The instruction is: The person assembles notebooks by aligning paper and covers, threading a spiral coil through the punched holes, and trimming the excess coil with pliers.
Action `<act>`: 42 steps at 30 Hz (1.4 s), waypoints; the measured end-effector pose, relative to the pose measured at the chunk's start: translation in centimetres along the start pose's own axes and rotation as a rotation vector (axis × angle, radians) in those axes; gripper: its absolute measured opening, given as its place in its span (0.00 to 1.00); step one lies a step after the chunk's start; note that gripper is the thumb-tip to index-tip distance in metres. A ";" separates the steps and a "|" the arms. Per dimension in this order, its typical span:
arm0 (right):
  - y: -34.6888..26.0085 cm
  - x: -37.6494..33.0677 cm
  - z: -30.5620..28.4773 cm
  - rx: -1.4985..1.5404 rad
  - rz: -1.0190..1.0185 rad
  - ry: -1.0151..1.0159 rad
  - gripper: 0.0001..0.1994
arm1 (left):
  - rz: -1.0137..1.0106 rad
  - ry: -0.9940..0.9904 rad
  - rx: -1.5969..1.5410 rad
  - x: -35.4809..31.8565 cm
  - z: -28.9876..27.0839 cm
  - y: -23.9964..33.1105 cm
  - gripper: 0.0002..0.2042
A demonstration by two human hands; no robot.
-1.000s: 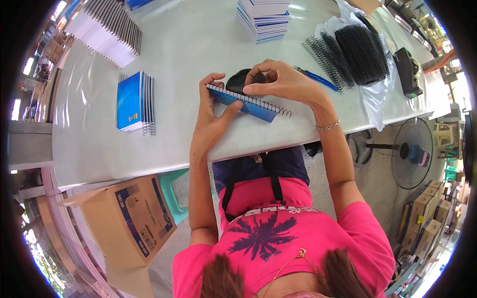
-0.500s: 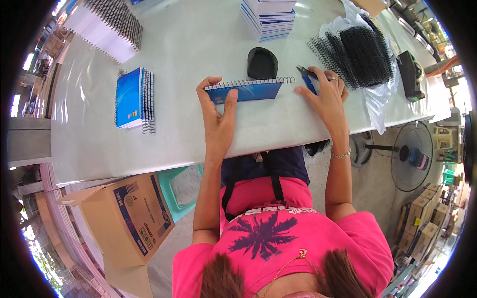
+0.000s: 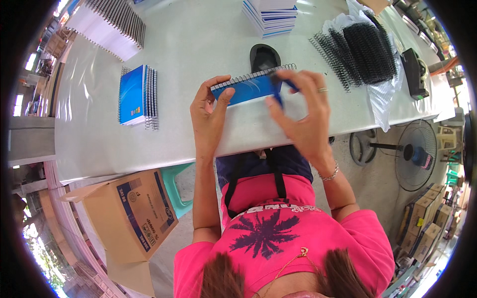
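Observation:
My left hand (image 3: 211,111) is closed on the left end of a blue spiral notebook (image 3: 248,90), thumb on its cover and fingers behind. The notebook is tilted with its coil edge up, and loose coil juts past the right end. In my right hand (image 3: 303,109), slightly blurred, is a pair of blue-handled pliers (image 3: 278,92), its jaws by the notebook's right end. Whether the jaws touch the coil I cannot tell. Just behind the notebook lies a black rounded holder (image 3: 265,57), partly hidden.
Blue spiral notebooks (image 3: 131,97) lie stacked at left, with a tall coil-bound stack (image 3: 107,30) behind. Unbound booklets (image 3: 270,22) stand at the back. Black coils (image 3: 367,54) rest on white plastic at right, beside a black device (image 3: 414,74). Below are a cardboard box (image 3: 134,213) and a fan (image 3: 415,154).
My right hand has picked up the pliers from the table and brought them left to the notebook's right end. The notebook is still in my left hand, with its right end raised slightly.

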State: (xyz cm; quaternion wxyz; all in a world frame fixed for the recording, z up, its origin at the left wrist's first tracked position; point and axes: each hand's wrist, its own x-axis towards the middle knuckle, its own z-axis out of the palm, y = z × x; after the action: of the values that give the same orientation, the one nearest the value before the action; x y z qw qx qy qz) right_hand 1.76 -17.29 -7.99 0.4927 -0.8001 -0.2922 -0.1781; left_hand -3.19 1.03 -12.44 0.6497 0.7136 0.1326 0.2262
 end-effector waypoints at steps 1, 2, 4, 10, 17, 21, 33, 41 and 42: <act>-0.4 -0.3 0.7 -0.009 -0.020 -0.036 0.21 | -0.007 -0.002 -0.038 0.1 0.0 -0.1 0.12; -0.5 -0.8 1.4 -0.018 -0.041 -0.073 0.21 | -0.015 -0.004 -0.075 0.1 0.0 -0.1 0.12; -0.8 -1.3 2.7 -0.031 -0.060 -0.127 0.21 | 0.038 -0.019 -0.040 0.2 -0.4 -0.5 0.11; -0.9 -2.1 4.5 -0.042 -0.113 -0.156 0.24 | 0.047 0.006 0.023 -0.4 -0.7 -0.4 0.11; -0.8 -2.4 4.8 -0.032 -0.105 -0.136 0.23 | 0.078 0.016 0.081 -0.5 -0.5 -0.2 0.11; -0.9 -2.4 4.9 -0.050 -0.120 -0.146 0.20 | 0.055 0.030 0.103 -0.6 -0.5 -0.1 0.11; -1.9 -1.1 2.8 1.285 0.906 -0.540 0.15 | 0.213 0.130 0.286 -2.1 0.8 -0.2 0.14; 1.5 0.0 -0.7 0.269 0.281 -0.502 0.14 | 0.065 0.283 0.213 -1.7 -1.7 3.7 0.10; 2.4 0.5 -1.1 0.071 0.282 -0.437 0.15 | 0.051 0.339 0.248 -1.2 -3.1 4.4 0.10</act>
State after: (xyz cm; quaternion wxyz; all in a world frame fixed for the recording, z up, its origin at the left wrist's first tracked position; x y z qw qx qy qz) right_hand 3.68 -18.98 -8.88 0.4655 -0.8347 -0.2834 0.0797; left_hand -6.18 2.61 -8.10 0.5194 0.7427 0.2487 0.3416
